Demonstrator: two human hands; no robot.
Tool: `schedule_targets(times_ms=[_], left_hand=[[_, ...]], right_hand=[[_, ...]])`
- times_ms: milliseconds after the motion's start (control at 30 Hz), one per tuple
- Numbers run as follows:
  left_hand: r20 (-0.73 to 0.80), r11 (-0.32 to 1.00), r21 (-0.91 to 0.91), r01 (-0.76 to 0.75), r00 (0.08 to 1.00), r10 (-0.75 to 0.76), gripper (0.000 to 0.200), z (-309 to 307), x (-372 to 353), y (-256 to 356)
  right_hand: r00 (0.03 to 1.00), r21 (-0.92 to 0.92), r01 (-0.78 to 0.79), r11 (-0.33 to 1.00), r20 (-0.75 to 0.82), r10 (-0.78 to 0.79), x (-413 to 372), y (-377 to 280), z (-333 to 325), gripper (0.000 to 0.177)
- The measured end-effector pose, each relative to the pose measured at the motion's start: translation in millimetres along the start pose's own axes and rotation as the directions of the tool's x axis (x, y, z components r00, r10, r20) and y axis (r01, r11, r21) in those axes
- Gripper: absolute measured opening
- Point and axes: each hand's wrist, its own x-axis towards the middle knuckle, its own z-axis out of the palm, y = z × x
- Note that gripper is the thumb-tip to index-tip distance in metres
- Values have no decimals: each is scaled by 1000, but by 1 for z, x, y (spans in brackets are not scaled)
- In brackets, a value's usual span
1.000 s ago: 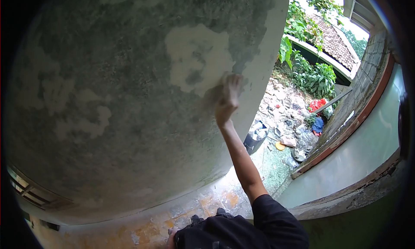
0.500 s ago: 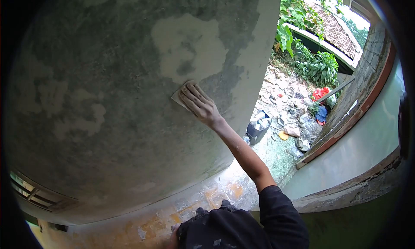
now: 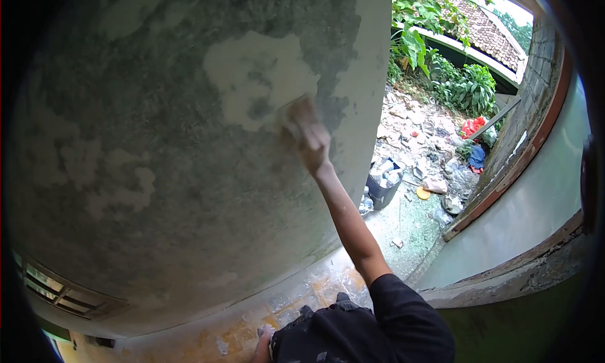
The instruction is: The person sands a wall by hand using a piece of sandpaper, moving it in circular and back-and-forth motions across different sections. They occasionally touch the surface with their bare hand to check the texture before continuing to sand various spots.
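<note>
My right hand [image 3: 307, 136] is pressed to the grey, patchy wall [image 3: 189, 174], blurred by motion. Under its fingers lies a pale, flat piece of sandpaper [image 3: 295, 103], at the lower right edge of a lighter plaster patch [image 3: 287, 67]. Dust whitens the hand and forearm. Low in the view, my left hand [image 3: 266, 331] hangs beside my dark shirt, away from the wall. It is small and partly hidden, so its fingers cannot be made out clearly.
Right of the wall's edge is an opening onto rubble-strewn ground [image 3: 416, 130]. A dark bin [image 3: 383, 185] full of waste stands there. A louvred vent [image 3: 60, 293] sits at lower left. The tiled floor [image 3: 233, 331] is dusty. A pale curved panel [image 3: 504, 218] fills the right side.
My right hand has moved up and to the right across the wall with the sandpaper, onto the light patch's edge. The view has shifted slightly, and more of my left hand shows.
</note>
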Motion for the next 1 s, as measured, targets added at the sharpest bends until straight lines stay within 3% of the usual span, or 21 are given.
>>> schedule_targets(times_ms=[67, 100, 167, 200, 233, 267, 300, 333, 400, 433, 500, 567, 600, 667, 700, 733, 767, 800, 867, 933, 1000], left_hand=[[5, 1000, -6, -12, 1000, 12, 23, 7, 42, -14], [-3, 1000, 23, -3, 1000, 3, 23, 9, 32, -6], [-1, 999, 38, 0, 1000, 0, 24, 0, 8, 1], [-1, 999, 50, 1, 1000, -1, 24, -3, 6, 1], [0, 998, 59, -2, 1000, 2, 24, -5, 6, 3], [2, 998, 63, -8, 1000, 8, 24, -4, 6, 8], [4, 998, 67, -12, 1000, 11, 24, -3, 6, 12], [4, 998, 67, -13, 1000, 13, 24, -4, -2, 19], [0, 998, 64, -10, 1000, 10, 24, -7, -7, 19], [1, 998, 63, -8, 1000, 8, 24, -6, -17, 25], [11, 998, 62, -9, 1000, 8, 24, 3, -18, 26], [12, 998, 70, -10, 1000, 9, 24, 3, -8, 17], [10, 997, 74, -11, 1000, 10, 24, -1, -2, 13], [1, 997, 81, -16, 1000, 16, 24, -8, 6, 15], [-5, 996, 82, -18, 1000, 19, 24, -12, 12, 12], [-11, 997, 79, -19, 1000, 20, 24, -15, 17, 9], [-17, 997, 76, -18, 1000, 19, 24, -18, 21, 5], [-21, 997, 73, -15, 1000, 16, 24, -19, 24, -1], [-23, 998, 65, -7, 1000, 8, 25, -13, 23, -9], [-31, 998, 56, 6, 1000, -4, 25, -7, 50, -34], [-56, 992, 108, 57, 997, -51, 25, -6, 55, -34]], right_hand=[[888, -127, -299, 946, -399, 227, 37, -9, -5, 32], [888, -131, -301, 945, -401, 228, 29, -13, 8, 32], [957, 27, -270, 962, -106, 271, 3, -23, 39, 31], [956, 25, -274, 961, -106, 275, 12, -32, 30, 31], [999, -8, 22, 1000, -35, -22, 24, -39, 20, 33], [946, -18, 322, 947, 41, -321, 34, -42, 14, 35], [918, -29, 396, 918, -8, -396, 27, -13, 26, 43], [979, 5, 195, 981, -64, -195, 23, 7, 19, 49], [959, -91, -130, 987, -265, 101, 57, 10, -7, 52], [960, -84, -125, 989, -261, 99, 56, 6, -2, 52], [937, 71, -254, 965, -230, 263, 47, -8, 15, 55], [985, 102, 169, 980, -42, -166, 27, -30, 32, 52], [985, 106, 169, 980, -45, -165, 27, -30, 31, 52], [861, 98, 493, 864, 86, -501, 30, -26, 25, 48], [938, -40, 333, 942, 119, -327, 35, -15, 19, 40], [981, -30, 192, 981, -30, -193, 44, 1, 11, 39], [995, -31, 63, 998, -73, -65, 52, 7, 1, 42], [995, -19, 66, 998, -72, -67, 56, 1, 3, 42], [966, -173, -110, 979, -249, 65, 64, -16, 7, 49], [991, 88, 133, 987, -39, -130, 35, -30, 23, 46], [895, 85, 413, 907, 146, -421, 34, -43, 8, 41]])
